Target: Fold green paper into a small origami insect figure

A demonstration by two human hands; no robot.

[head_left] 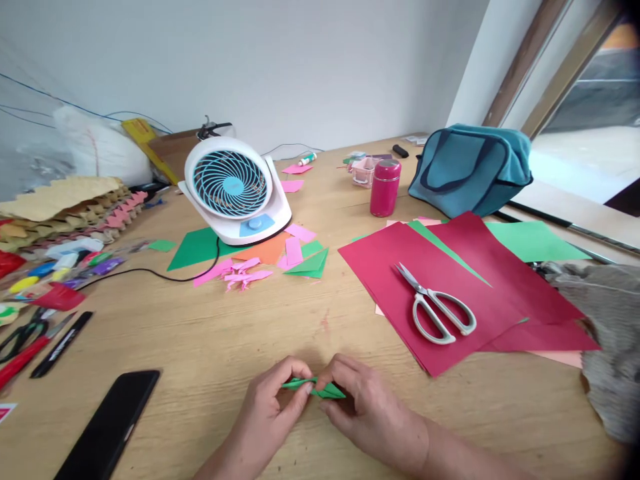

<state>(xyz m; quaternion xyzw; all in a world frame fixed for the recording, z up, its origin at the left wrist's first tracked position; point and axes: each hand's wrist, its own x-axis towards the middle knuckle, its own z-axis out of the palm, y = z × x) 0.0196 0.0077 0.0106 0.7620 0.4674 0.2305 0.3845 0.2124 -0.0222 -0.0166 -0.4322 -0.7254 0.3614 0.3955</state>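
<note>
A small folded piece of green paper (334, 391) is held between my two hands, just above the near part of the wooden table (240, 327). My left hand (273, 407) pinches its left end between thumb and fingers. On the other side, my right hand (365, 407) grips the paper with its thumb and fingertips. The fingers cover part of the paper, so its full shape is hidden. To the right, scissors with white handles (435, 310) lie on dark red paper sheets (390, 260).
A white fan (235, 190) stands at the back, with pink folded paper pieces (243, 275) before it. A black phone (107, 427) lies at the near left, below a marker (63, 343). Further right are a magenta flask (385, 190) and a teal bag (473, 170).
</note>
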